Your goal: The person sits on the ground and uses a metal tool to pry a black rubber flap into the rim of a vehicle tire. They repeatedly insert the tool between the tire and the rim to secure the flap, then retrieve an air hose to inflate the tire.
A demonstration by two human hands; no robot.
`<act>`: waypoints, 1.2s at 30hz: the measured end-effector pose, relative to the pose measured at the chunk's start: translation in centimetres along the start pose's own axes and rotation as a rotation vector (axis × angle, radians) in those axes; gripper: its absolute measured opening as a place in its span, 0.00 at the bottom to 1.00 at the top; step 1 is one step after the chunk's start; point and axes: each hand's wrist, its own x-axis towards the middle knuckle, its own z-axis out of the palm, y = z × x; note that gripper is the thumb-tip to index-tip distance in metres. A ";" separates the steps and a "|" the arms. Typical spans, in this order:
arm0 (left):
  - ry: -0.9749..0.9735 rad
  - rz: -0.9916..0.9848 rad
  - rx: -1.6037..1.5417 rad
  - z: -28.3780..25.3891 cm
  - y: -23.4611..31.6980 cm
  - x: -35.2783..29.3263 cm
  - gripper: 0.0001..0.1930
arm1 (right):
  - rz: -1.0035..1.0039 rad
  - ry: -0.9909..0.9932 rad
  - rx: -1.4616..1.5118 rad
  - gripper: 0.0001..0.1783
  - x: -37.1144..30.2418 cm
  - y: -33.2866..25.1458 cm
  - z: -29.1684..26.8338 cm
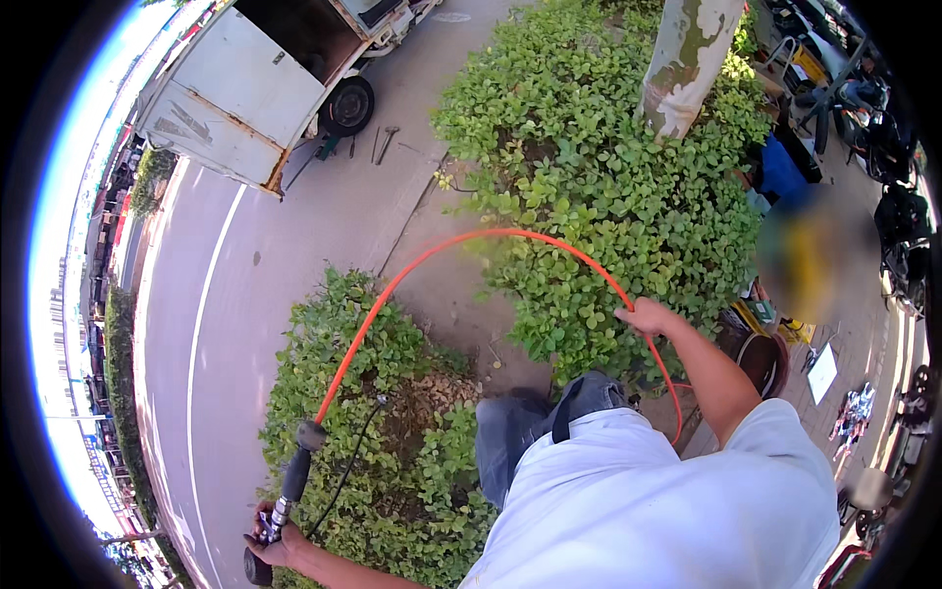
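Note:
My left hand is closed around an air inflator gun with a black grip and a metal body. A bright orange air hose joins the gun's black end and arches high over the bushes toward my right. A thin black hose runs from near my left hand to a small metal tip above the leaves. My right hand is closed on the orange hose, with my arm held out to the side. Past that hand the hose drops and curves down beside my leg.
Green bushes flank a bare dirt gap. A pale tree trunk rises among them. At the roadside stands a rusty white box vehicle with a black wheel; hand tools lie nearby. A blurred person and scattered goods occupy the right pavement.

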 end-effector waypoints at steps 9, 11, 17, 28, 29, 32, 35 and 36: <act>0.101 0.142 0.105 2.9 -10.9 15.7 0.11 | -0.183 -0.113 0.226 0.31 5.7 -23.6 1.5; 0.017 0.056 0.162 7.2 -16.6 17.4 0.11 | -0.214 -0.176 0.363 0.29 4.7 -28.4 1.7; -0.203 -0.145 0.248 18.7 -31.5 21.6 0.11 | -0.239 0.287 0.497 0.29 10.1 -33.3 -0.6; -0.300 -0.072 0.340 35.2 -48.3 33.1 0.12 | -0.040 0.086 -0.072 0.22 35.8 -44.8 -3.1; -0.296 -0.061 0.339 36.4 -49.2 34.4 0.12 | -0.089 0.086 -0.105 0.22 36.9 -47.6 -5.8; -0.275 -0.070 0.374 39.2 -53.2 36.7 0.12 | -0.318 0.381 -0.031 0.24 39.2 -57.4 -12.3; -0.384 -0.190 0.476 41.9 -58.9 36.2 0.12 | -0.713 0.370 -0.019 0.33 39.8 -71.3 -16.6; -0.562 -0.293 0.498 41.6 -60.8 37.7 0.12 | -0.827 0.289 -0.033 0.37 38.8 -76.2 -17.4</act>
